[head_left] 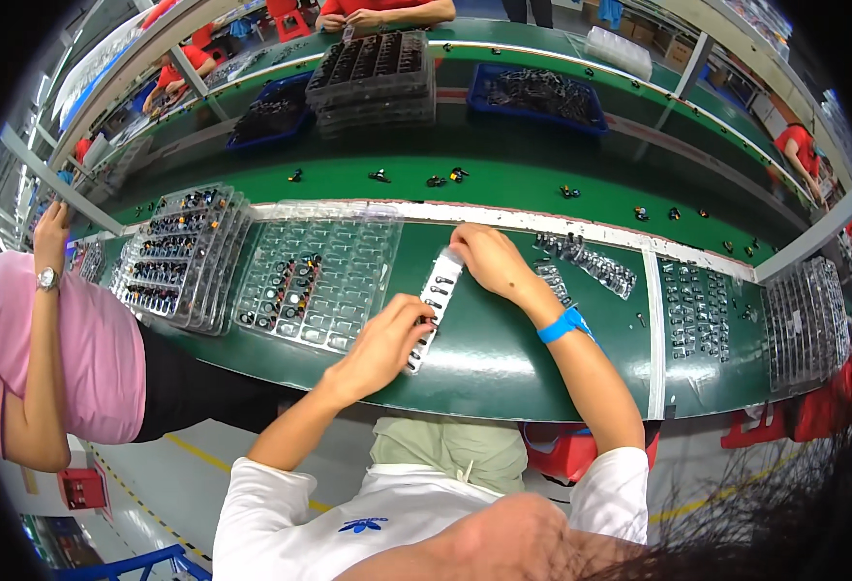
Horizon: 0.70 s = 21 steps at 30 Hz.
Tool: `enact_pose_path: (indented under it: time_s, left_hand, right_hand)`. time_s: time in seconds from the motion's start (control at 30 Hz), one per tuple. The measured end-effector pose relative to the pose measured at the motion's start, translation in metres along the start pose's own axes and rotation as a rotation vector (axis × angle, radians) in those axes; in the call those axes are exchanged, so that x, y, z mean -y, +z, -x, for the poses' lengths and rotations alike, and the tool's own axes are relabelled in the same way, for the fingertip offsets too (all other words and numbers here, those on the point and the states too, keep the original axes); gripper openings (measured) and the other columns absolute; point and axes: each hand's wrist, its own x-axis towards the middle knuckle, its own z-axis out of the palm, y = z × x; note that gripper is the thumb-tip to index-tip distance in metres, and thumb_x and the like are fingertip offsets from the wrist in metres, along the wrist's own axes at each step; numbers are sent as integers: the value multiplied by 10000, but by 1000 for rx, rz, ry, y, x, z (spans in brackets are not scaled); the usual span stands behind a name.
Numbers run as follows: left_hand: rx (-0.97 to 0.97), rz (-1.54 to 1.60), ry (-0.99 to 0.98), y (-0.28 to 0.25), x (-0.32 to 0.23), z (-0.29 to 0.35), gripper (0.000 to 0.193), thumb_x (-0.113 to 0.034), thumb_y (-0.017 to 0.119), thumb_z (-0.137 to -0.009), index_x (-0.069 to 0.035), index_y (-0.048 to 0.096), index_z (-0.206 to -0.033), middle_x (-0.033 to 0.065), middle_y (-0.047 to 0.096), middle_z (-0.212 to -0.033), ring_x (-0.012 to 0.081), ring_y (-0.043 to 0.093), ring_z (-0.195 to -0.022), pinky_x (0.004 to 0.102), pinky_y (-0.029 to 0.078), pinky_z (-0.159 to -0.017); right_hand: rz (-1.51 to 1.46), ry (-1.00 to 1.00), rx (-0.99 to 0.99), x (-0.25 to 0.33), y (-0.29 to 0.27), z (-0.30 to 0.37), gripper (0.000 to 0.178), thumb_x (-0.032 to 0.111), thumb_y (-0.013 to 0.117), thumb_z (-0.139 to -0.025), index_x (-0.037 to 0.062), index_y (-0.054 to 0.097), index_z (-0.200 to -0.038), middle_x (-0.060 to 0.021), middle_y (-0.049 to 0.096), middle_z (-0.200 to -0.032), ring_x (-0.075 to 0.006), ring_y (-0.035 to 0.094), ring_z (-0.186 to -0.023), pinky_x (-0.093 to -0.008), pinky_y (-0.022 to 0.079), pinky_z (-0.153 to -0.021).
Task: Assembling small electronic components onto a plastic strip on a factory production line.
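Observation:
A narrow white strip (442,278) holding several small dark parts lies on the green bench in front of me. The bent fingers of my right hand (492,259) grip its far end; a blue band circles that wrist. Against the strip's left edge, my left hand (385,341) has thumb and fingers pinched together. What they hold, if anything, is too small to make out. To the left sits a clear compartment tray (356,276), partly filled with small black parts in two columns. Beyond my right wrist lie strips of small dark parts (591,263).
A stack of filled clear trays (179,257) stands at left, beside a person in a pink top (77,339). Ahead runs a green conveyor (523,174) with scattered small parts. Blue bins (537,95) and stacked trays (373,77) stand beyond it. More trays (808,324) are at right.

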Motion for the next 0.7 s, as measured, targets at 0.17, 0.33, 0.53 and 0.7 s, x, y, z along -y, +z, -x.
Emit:
enact_pose_path:
  time_s: [0.17, 0.33, 0.53, 0.7]
  left_hand:
    - [-54, 120, -21, 19, -15, -2, 218, 13, 712, -935, 5, 662, -1147, 135, 641, -1110, 251, 687, -902, 341, 572, -731]
    - [-122, 348, -20, 6, -8, -26, 212, 29, 710, -924, 8, 710, -1134, 139, 653, -1121, 233, 675, -968, 324, 560, -829]
    - [-104, 508, -54, 1, 4, -58, 182, 28, 681, -949, 27, 719, -1127, 119, 673, -1121, 206, 693, -1008, 298, 563, -899]
    - [-147, 537, -50, 10, 7, -44, 242, 73, 726, -897, 46, 730, -1138, 150, 721, -1094, 217, 704, -1007, 319, 569, -893]
  right_hand:
    - [-53, -90, -223, 11, -24, 27, 115, 84, 665, -961, -16, 685, -1014, -189, 694, -957, -394, 668, -890, -422, 537, -773]
    - [-419, 110, -112, 20, -41, 59, 148, 24, 622, -1004, -48, 709, -1100, -104, 675, -943, -180, 677, -857, -289, 545, -768]
    - [-626, 91, -134, 34, -53, 77, 146, -50, 624, -985, -77, 709, -1100, -100, 660, -996, -154, 670, -889, -277, 556, -805]
    - [-734, 63, -167, 46, -49, 84, 137, -90, 678, -934, -93, 713, -1066, -150, 697, -1030, -190, 714, -901, -291, 590, -798]
